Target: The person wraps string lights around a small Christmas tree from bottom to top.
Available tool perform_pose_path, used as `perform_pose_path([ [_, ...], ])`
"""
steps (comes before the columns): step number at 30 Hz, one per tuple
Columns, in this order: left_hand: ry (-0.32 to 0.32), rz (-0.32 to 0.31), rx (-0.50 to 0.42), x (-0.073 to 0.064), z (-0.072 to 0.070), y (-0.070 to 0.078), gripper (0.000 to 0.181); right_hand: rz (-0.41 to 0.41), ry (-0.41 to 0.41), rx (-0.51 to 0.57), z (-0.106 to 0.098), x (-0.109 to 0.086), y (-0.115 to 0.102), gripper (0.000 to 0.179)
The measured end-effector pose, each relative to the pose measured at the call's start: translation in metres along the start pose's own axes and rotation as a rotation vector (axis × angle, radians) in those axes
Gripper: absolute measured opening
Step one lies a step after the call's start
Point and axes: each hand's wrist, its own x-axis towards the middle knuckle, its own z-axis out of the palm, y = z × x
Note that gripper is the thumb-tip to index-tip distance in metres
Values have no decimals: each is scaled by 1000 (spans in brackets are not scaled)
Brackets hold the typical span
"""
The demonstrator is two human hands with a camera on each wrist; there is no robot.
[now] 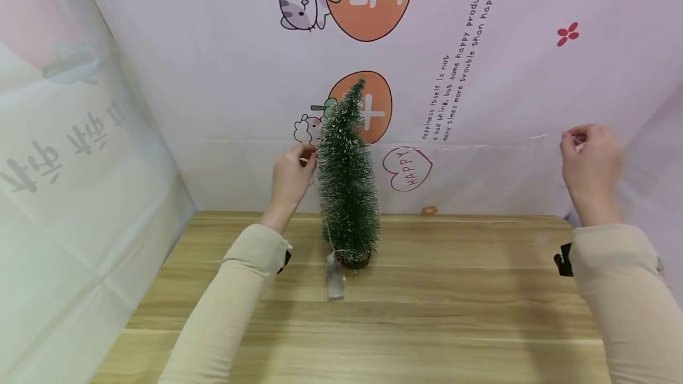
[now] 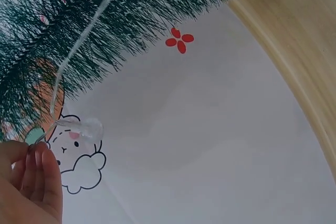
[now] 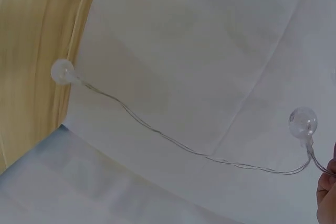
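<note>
head, tree: the green tree (image 1: 348, 182) is standing upright between the hands, its flecked bristles hiding part of an orange disc (image 1: 381, 112) behind it.
head, cord: the thin cord (image 1: 329, 236) is hanging along the tree's left side, and a pale stretch is running rightward through the air.
head, left hand: the left hand (image 1: 292, 173) is pinching at the tree's left edge; whether it is touching the bristles i cannot tell.
head, right hand: the right hand (image 1: 592, 162) is pinching the cord, well apart from the tree.
head, box: a clear box (image 1: 335, 289) is lying just beside the tree's brown base (image 1: 352, 262).
head, sleeves: beige sleeves (image 1: 213, 307) are covering both forearms, and a black piece (image 1: 564, 261) is showing by each cuff.
head, table: the wood-grain table (image 1: 443, 325) is carrying the tree and box.
head, sheets: pale sheets (image 1: 229, 76) are rising behind and at both sides, the back one bearing a cat (image 1: 300, 2), a heart (image 1: 408, 169) and lettering.
left wrist, hand: the left hand is gripping the cord between thumb and fingers at lower left.
left wrist, bulb: a blurred clear bulb (image 2: 93, 128) is hanging beside the fingertips, before a printed animal (image 2: 79, 163).
left wrist, tree: the tree is slanting across the top, the cord crossing its bristles.
left wrist, sheet: a red flower print (image 2: 179, 40) is showing below the bristles; the table is curving down the right.
right wrist, hand: the right hand is entering only partly at the right edge, the cord running to its fingers.
right wrist, bulbs: one clear bulb (image 3: 303, 123) is sitting near the fingers; a second bulb (image 3: 63, 71) is hanging before the table's edge, the twisted cord sagging between them.
right wrist, room: creased sheets are filling the background.
</note>
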Motion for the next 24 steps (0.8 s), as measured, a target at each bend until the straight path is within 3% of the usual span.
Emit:
perform_pose_path([
  [6, -38, -36, -146, -1, 0, -3, 23, 17, 49, 28, -4, -7, 0, 32],
  [10, -58, -34, -194, -3, 0, -4, 23, 12, 110, 70, -8, -10, 1, 33],
  [17, -55, -12, -188, -7, 1, -6, 21, -95, 161, 122, -12, -16, 4, 28],
  [24, -68, -6, -181, -10, 4, -10, 21, -131, 147, 129, -13, -22, 10, 25],
])
